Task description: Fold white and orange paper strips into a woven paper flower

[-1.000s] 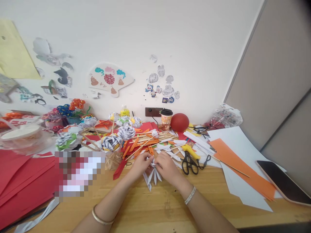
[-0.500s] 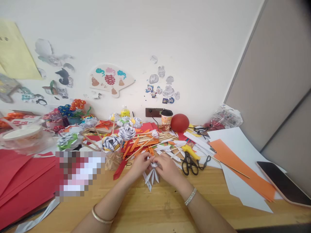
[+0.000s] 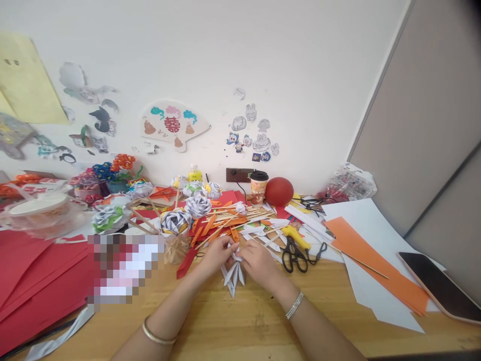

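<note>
My left hand [image 3: 215, 254] and my right hand [image 3: 258, 261] meet over the wooden table [image 3: 240, 321], both pinched on a small white folded paper piece [image 3: 233, 275] whose pointed flaps hang down between them. The fingers of both hands are closed on its top. Just behind the hands lie wooden sticks [image 3: 225, 220] and orange paper strips [image 3: 205, 225]. Black scissors [image 3: 295, 254] lie right of my right hand.
Paper flowers [image 3: 176, 219] on sticks stand behind the hands. Red paper sheets [image 3: 33, 276] cover the left. White and orange sheets [image 3: 372, 260] and a phone [image 3: 439, 287] lie at right. A cup [image 3: 257, 188], red ball [image 3: 278, 191] and yellow glue gun [image 3: 295, 234] sit near the wall.
The flaps of the white paper piece have drawn closer together under my fingers. The view has shifted slightly; the hands stay in the same place.
</note>
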`<state>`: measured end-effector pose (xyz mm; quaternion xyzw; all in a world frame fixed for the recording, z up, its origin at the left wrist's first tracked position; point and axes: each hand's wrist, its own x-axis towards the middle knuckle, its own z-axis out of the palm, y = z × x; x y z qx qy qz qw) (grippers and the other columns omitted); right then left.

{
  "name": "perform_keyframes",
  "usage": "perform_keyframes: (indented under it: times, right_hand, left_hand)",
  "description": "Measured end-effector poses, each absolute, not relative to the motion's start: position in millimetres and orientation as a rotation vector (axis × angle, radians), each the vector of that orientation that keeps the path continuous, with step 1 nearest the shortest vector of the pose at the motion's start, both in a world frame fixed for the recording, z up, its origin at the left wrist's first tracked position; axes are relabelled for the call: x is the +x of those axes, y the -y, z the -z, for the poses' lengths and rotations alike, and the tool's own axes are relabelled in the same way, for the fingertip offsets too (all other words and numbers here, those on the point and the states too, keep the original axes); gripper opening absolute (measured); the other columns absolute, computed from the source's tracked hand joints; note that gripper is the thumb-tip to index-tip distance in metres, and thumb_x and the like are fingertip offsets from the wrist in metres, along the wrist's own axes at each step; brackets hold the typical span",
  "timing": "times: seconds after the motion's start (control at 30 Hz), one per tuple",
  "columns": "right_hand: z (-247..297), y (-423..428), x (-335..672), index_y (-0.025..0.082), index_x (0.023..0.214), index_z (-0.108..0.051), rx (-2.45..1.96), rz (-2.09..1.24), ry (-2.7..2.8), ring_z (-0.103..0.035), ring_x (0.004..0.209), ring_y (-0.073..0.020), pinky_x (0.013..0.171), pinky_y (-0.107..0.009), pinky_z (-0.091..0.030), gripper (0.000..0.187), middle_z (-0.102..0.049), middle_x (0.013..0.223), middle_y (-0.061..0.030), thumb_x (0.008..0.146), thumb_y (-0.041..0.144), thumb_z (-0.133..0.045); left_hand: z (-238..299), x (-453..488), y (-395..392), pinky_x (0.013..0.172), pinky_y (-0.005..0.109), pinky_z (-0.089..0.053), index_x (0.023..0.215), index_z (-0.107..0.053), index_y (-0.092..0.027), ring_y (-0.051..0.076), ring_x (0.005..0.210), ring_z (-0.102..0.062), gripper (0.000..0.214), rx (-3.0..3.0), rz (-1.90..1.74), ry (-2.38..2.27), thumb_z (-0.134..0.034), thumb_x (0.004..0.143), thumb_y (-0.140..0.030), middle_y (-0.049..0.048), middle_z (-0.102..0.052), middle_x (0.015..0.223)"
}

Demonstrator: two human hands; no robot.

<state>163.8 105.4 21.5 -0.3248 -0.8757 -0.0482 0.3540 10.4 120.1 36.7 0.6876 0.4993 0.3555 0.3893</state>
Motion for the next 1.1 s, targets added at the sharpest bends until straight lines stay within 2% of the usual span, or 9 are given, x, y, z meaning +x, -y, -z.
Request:
perform_keyframes:
  times: [0.17,0.27,0.43,0.5,0.6,0.73,0.83,0.93,1.1]
  right_hand:
    - [-23.9,-105.8,169.7,0.017,0.083,-0.059,-0.652,0.118,2.373,-0.049,0.078,-0.0176,0.066,-0.029,-0.042,0.022,-0.061,0.075,-0.0058,0.086,0.015,-0.037]
    - [-23.7,-104.8,170.3,0.018,0.093,-0.057,-0.658,0.054,2.349,-0.050,0.082,-0.0184,0.069,-0.031,-0.043,0.018,-0.061,0.083,-0.0065,0.085,0.017,-0.041]
    - [-19.6,-106.7,168.0,0.017,0.089,-0.058,-0.714,0.056,2.356,-0.050,0.081,-0.0186,0.069,-0.031,-0.042,0.018,-0.060,0.080,-0.0070,0.085,0.017,-0.040]
    - [-22.1,-106.4,170.1,0.017,0.093,-0.057,-0.715,0.032,2.391,-0.050,0.083,-0.0198,0.070,-0.032,-0.042,0.017,-0.060,0.084,-0.0073,0.082,0.027,-0.048]
    - [-30.0,-103.9,175.3,0.018,0.099,-0.054,-0.756,-0.064,2.312,-0.050,0.083,-0.0210,0.071,-0.034,-0.042,0.035,-0.059,0.089,-0.0078,0.074,0.043,-0.056]
    - [-33.9,-105.0,176.4,0.019,0.099,-0.054,-0.844,-0.233,1.982,-0.051,0.091,-0.0196,0.079,-0.034,-0.041,0.022,-0.058,0.096,-0.0080,0.082,0.029,-0.047]
    - [-28.8,-110.9,172.1,0.020,0.100,-0.054,-0.921,-0.465,1.865,-0.055,0.085,-0.0175,0.072,-0.030,-0.045,0.023,-0.059,0.095,-0.0062,0.078,0.024,-0.051]
    - [-24.2,-114.9,167.6,0.019,0.098,-0.056,-0.962,-0.658,1.772,-0.058,0.078,-0.0158,0.068,-0.028,-0.048,0.022,-0.062,0.090,-0.0047,0.077,0.021,-0.051]
    - [-23.5,-111.8,161.7,0.020,0.092,-0.060,-0.954,-0.573,1.676,-0.057,0.084,-0.0172,0.072,-0.029,-0.048,0.021,-0.061,0.090,-0.0055,0.075,0.015,-0.049]
  left_hand:
    - [-34.2,9.3,-123.2,0.043,0.022,-0.038,0.065,-0.052,-0.015,0.011,0.042,-0.048,0.035,1.750,-0.929,-1.237,-0.052,0.066,-0.050,-0.0040,-0.049,0.046]
    - [-34.3,8.1,-124.0,0.043,0.021,-0.038,0.066,-0.052,-0.015,0.011,0.043,-0.048,0.032,1.746,-0.980,-1.212,-0.052,0.068,-0.047,-0.0042,-0.050,0.047]
    - [-36.3,7.0,-123.1,0.044,0.020,-0.037,0.066,-0.052,-0.015,0.010,0.044,-0.046,0.028,1.751,-1.032,-1.212,-0.050,0.071,-0.042,-0.0038,-0.051,0.051]
    - [-37.0,7.0,-122.9,0.046,0.021,-0.039,0.068,-0.053,-0.015,0.010,0.046,-0.047,0.026,1.761,-1.017,-1.206,-0.050,0.071,-0.040,-0.0031,-0.052,0.054]
    - [-39.7,8.1,-121.2,0.050,0.022,-0.041,0.074,-0.055,-0.014,0.011,0.053,-0.050,0.023,1.806,-0.994,-1.173,-0.051,0.071,-0.037,-0.0012,-0.055,0.063]
    - [-43.1,13.6,-115.4,0.058,0.023,-0.042,0.082,-0.056,-0.015,0.013,0.063,-0.052,0.020,1.916,-1.034,-1.135,-0.050,0.073,-0.032,0.0019,-0.058,0.075]
    - [-42.1,19.3,-111.3,0.064,0.024,-0.043,0.090,-0.055,-0.017,0.014,0.072,-0.054,0.021,1.977,-1.086,-1.118,-0.052,0.072,-0.027,0.0036,-0.060,0.084]
    - [-37.9,23.6,-110.4,0.064,0.026,-0.044,0.096,-0.052,-0.017,0.015,0.071,-0.055,0.026,1.917,-1.146,-1.167,-0.052,0.072,-0.027,0.0034,-0.059,0.083]
    - [-35.7,22.8,-111.7,0.067,0.028,-0.045,0.084,-0.053,-0.015,0.015,0.070,-0.057,0.021,1.862,-1.252,-1.252,-0.058,0.068,-0.027,0.0034,-0.060,0.078]
